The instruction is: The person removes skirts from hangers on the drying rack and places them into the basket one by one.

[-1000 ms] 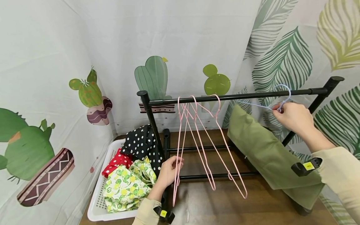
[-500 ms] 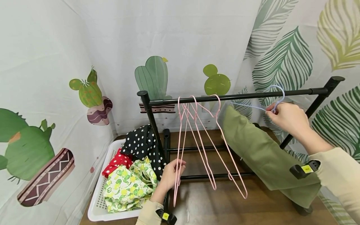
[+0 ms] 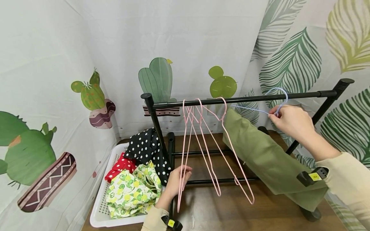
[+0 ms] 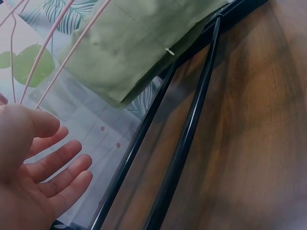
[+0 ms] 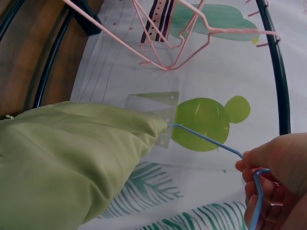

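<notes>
My right hand (image 3: 295,123) pinches the neck of a light blue wire hanger (image 5: 208,139), whose hook arcs over the black rack's top bar (image 3: 251,98). A folded-looking green garment (image 3: 266,154) hangs slanted from this hanger; it covers most of the hanger's body. Lower left, my left hand (image 3: 173,181) is beside the leftmost of several pink wire hangers (image 3: 184,110) on the same bar. Its fingers are loosely bent with nothing gripped in the left wrist view, the thumb (image 4: 45,123) close to the pink wires.
A white basket (image 3: 96,205) on the wooden table (image 3: 225,215) holds black polka-dot, red polka-dot and lemon-print cloth, left of the rack. Two lower black rails (image 3: 225,180) cross the rack's base. Printed curtains (image 3: 196,38) hang behind and at the sides.
My right hand has moved left along the bar, bringing the blue hanger and green garment closer to the pink hangers. My left hand has shifted slightly right and down.
</notes>
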